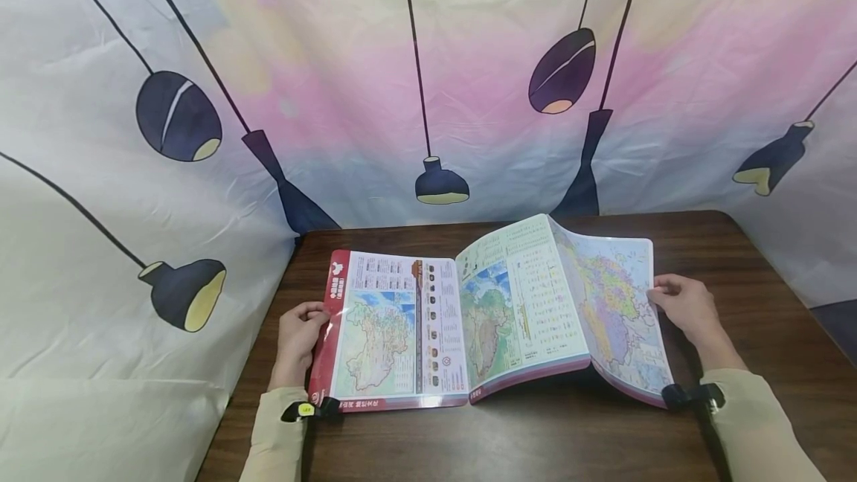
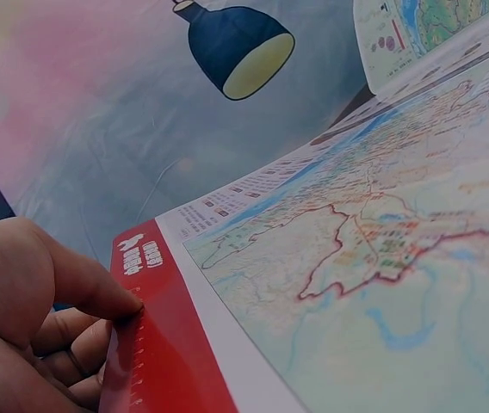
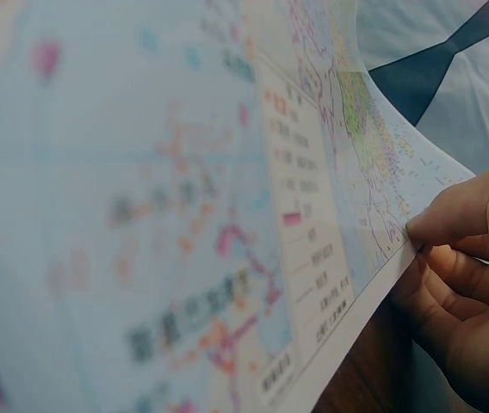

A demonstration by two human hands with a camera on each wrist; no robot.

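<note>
My left hand (image 1: 299,335) pinches the atlas's (image 1: 469,318) red cover edge at nine o'clock on the table (image 1: 736,259); my right hand (image 1: 683,307) pinches the map page (image 1: 612,303) at three o'clock. I'd lift it gently, without creasing.

The map atlas (image 1: 495,318) shows pastel maps in green, yellow, pink and blue, with a red band along its left page edge and white borders. The table (image 1: 509,437) is dark brown wood grain. The backdrop cloth (image 1: 348,80) is white, washed pink and pale blue, printed with navy pendant lamps with yellow openings. The sleeves (image 1: 756,422) are beige.
</note>
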